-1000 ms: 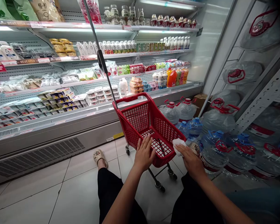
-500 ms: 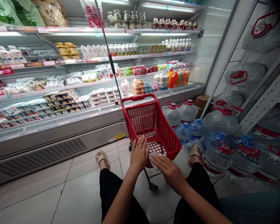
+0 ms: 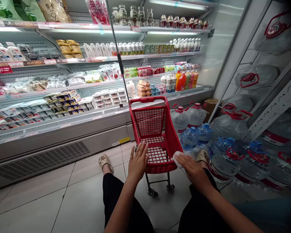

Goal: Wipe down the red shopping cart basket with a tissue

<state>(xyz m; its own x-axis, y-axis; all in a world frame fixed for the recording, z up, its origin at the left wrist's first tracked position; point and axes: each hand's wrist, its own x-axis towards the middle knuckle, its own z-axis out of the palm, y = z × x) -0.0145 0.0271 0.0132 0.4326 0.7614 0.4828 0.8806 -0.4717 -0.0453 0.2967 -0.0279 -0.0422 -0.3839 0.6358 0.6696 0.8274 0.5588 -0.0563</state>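
Note:
A small red shopping cart (image 3: pixel 171 135) with a lattice basket stands on the floor between my feet, its basket holding nothing that I can see. My left hand (image 3: pixel 138 161) lies flat with fingers stretched against the basket's near left corner. At the near right corner, my right hand (image 3: pixel 192 168) presses a white cloth (image 3: pixel 178 159) to the rim, the fingers laid over it. The underside of the cloth is hidden. A thin dark pole (image 3: pixel 120 61) rises from the cart's far left side.
Ahead runs an open refrigerated shelf (image 3: pixel 106 126) filled with dairy cups, bottles and packets. Large water bottles (image 3: pixel 223 161) crowd the floor on the right, beside a perforated metal rack (image 3: pixel 276 103). Pale floor tiles (image 3: pixel 84 194) spread to the left.
My right hand has slid right with the cloth along the near rim to its corner. The cart has turned somewhat, and my left hand has shifted slightly left.

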